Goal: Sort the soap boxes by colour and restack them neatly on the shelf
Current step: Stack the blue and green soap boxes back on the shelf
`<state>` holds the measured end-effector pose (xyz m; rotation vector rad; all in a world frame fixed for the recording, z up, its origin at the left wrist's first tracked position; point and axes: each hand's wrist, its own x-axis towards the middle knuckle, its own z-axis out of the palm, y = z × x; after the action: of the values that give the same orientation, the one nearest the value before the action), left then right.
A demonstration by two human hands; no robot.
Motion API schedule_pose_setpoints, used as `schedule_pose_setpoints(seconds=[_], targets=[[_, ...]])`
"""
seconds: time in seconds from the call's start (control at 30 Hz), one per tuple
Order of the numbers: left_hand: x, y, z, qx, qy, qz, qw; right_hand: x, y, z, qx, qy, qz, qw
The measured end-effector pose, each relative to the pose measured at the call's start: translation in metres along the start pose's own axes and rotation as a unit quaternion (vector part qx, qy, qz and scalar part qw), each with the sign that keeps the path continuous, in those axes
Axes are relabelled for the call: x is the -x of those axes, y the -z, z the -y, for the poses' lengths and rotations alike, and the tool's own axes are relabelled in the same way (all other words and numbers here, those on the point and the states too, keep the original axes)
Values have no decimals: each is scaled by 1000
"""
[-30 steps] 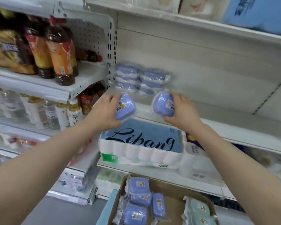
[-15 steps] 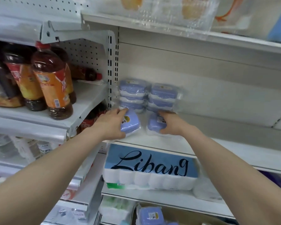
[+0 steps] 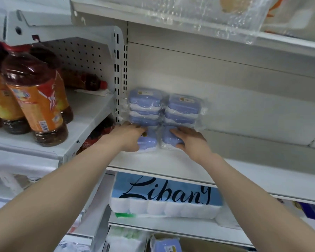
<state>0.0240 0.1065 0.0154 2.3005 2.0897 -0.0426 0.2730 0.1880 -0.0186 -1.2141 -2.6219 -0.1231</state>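
Note:
Two stacks of blue soap boxes (image 3: 145, 106) in clear wrap stand side by side at the back left of the white shelf (image 3: 153, 164). My left hand (image 3: 129, 137) grips a blue soap box (image 3: 147, 141) resting on the shelf in front of the left stack. My right hand (image 3: 187, 140) grips a second blue soap box (image 3: 168, 137) in front of the right stack (image 3: 183, 110). Both held boxes sit close together and touch the shelf. My fingers hide part of each box.
Bottles of brown drink with orange labels (image 3: 36, 99) stand on the left shelf. A blue pack of toilet paper (image 3: 164, 197) lies on the shelf below. A cardboard box with another blue soap box (image 3: 166, 245) sits at the bottom. To the right the soap shelf is bare.
Both hands have carried their blue boxes up and forward from above the toilet paper onto the shelf, down in front of the two stacks. The view has tilted upward.

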Motion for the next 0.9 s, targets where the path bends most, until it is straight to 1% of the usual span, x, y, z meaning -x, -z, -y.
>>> schedule_pose_setpoints(seconds=[0.1, 0.17, 0.27, 0.4, 0.47, 0.67, 0.8, 0.9], targets=[[-13, -3, -1, -26, -6, -9, 1000, 2, -2, 1, -3, -2, -15, 1000], [-19, -10, -1, -33, -13, -33, 999, 2, -2, 2, -7, 8, -29, 1000], [-23, -21, 1, -14, -45, -78, 996, 2, -2, 4, -7, 24, -41, 999], [-25, -28, 5, -1, -89, -116, 989, 3, -5, 4, 8, 31, -56, 998], [-26, -31, 6, 5, -97, -128, 987, 3, -7, 3, 15, 34, -60, 997], [-19, -33, 2, 0, -94, -151, 984, 5, -8, 6, 44, 25, -57, 997], [-8, -34, -10, 4, -88, -210, 974, 9, 1, 10, 46, 20, -48, 998], [9, -28, -24, 18, -63, -233, 970, 19, 9, 10, 45, 25, -51, 997]])
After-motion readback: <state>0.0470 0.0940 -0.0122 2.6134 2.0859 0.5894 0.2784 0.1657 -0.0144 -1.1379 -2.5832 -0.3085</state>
